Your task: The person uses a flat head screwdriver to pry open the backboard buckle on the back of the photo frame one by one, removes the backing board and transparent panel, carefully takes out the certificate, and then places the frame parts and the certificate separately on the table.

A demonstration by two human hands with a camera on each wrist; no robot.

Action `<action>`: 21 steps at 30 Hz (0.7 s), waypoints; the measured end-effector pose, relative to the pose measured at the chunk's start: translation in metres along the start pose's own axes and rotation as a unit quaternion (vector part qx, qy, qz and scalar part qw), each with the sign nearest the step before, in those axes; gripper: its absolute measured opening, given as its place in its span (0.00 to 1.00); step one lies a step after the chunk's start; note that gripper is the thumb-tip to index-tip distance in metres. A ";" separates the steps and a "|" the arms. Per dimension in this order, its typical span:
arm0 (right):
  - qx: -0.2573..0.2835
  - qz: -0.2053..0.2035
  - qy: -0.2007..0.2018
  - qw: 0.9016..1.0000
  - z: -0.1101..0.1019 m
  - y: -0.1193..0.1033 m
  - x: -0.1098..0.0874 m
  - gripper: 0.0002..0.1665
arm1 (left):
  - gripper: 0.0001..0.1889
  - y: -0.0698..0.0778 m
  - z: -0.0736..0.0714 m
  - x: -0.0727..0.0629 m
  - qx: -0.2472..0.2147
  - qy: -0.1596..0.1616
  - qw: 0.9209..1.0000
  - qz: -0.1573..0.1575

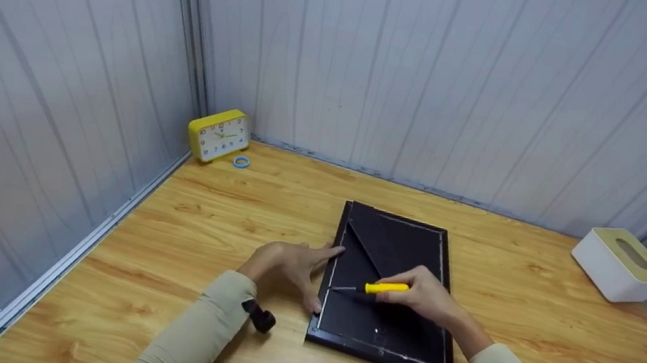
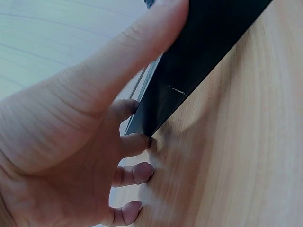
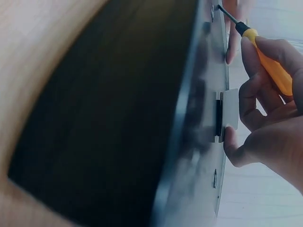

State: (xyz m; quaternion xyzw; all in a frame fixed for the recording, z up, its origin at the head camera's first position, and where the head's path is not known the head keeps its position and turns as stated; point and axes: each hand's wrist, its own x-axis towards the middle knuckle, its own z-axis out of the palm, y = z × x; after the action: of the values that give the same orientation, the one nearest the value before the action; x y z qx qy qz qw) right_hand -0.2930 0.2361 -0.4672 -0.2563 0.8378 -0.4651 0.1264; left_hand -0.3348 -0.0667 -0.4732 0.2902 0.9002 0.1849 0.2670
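Observation:
A black picture frame (image 1: 381, 355) lies back side up on the wooden table, its folding stand (image 1: 375, 242) slanting across the backing board. My right hand (image 1: 425, 294) grips the yellow handle of a screwdriver (image 1: 388, 287). The screwdriver's thin metal tip meets the inner left edge of the frame, where the backing borders the rim. My left hand (image 1: 296, 266) is spread along the frame's left side, thumb and forefinger touching the rim. In the left wrist view, the thumb lies over the frame's side (image 2: 199, 52) and the other fingers reach down toward the tabletop.
A yellow alarm clock (image 1: 222, 135) stands at the back left corner, with a small blue ring (image 1: 241, 162) beside it. A white tissue box (image 1: 621, 268) with a wood-tone lid sits at the far right. Pale panel walls (image 1: 340, 63) enclose the table's back and sides.

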 end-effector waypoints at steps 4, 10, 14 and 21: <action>-0.004 -0.003 0.004 1.000 0.001 0.000 0.001 0.15 | 0.72 0.001 0.001 0.000 -0.001 0.004 1.000 -0.006; -0.035 -0.012 0.007 0.999 0.000 -0.004 0.007 0.14 | 0.71 0.005 0.004 0.001 -0.009 0.016 1.000 -0.014; -0.071 -0.024 0.011 0.997 0.001 -0.027 0.018 0.13 | 0.72 0.006 0.004 0.000 -0.003 0.020 1.000 -0.020; -0.165 -0.033 -0.021 0.985 0.010 -0.084 0.049 0.08 | 0.72 0.007 0.002 0.000 0.012 0.015 0.999 -0.026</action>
State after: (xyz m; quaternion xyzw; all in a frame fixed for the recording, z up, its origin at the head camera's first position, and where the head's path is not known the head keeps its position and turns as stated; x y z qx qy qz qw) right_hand -0.3035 0.1653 -0.4003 -0.3112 0.8913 -0.3187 0.0845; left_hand -0.3308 -0.0609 -0.4720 0.2668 0.9135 0.1718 0.2547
